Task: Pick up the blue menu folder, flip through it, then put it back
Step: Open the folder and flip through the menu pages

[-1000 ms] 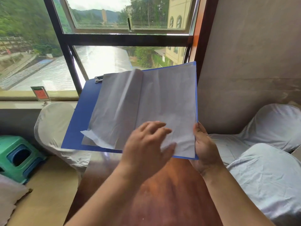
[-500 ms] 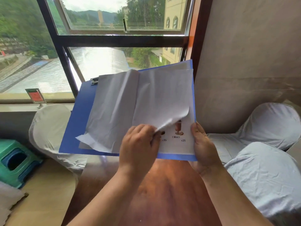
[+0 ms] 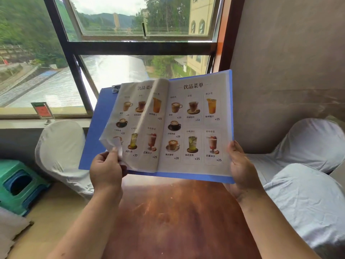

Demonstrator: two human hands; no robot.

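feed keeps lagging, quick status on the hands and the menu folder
Left hand pinching a turned page corner. Right hand gripping the blue menu folder at its right edge. Folder open, held above the wooden table. Nothing in the way.

The blue menu folder point(image 3: 93, 139) looks like smooth plastic with thin, see-through shiny pages point(image 3: 194, 124) over printed paper, the table point(image 3: 177, 212) is shiny reddish wood with small scratches, the chair covers point(image 3: 59, 146) are soft white cloth, and the green stool point(image 3: 16, 182) is smooth plastic.
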